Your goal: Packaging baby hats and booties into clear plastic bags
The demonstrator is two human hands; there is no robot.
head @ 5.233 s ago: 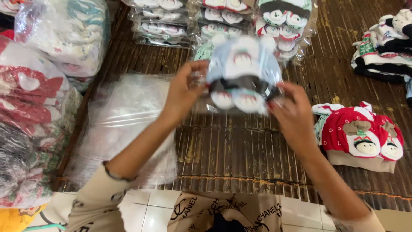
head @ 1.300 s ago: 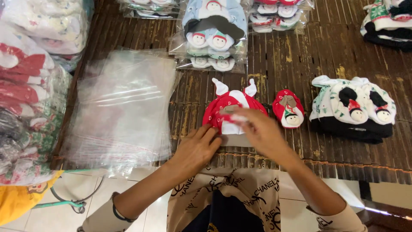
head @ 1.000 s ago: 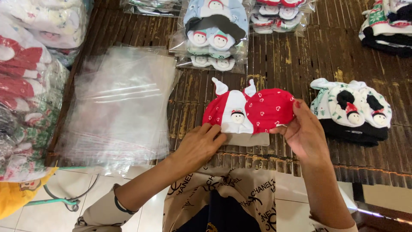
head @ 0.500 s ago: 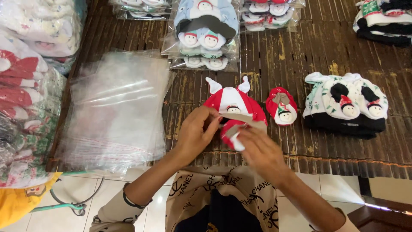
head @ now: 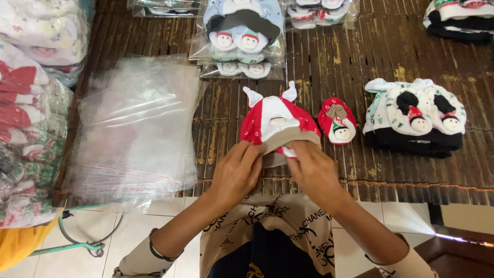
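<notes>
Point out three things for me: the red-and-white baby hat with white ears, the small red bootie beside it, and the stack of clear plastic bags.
Red-and-white baby hat [head: 275, 121], head view, white centre panel.
Small red bootie [head: 337, 122], head view, upper side.
Stack of clear plastic bags [head: 134, 128], head view, middle of top bag.

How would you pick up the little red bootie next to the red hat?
Probably best pinched across its rounded sides from above. The little red bootie lies flat on the slatted mat, apart from the red hat and the dark-banded hat stack, so both sides look free. The right hand is nearer.
</notes>
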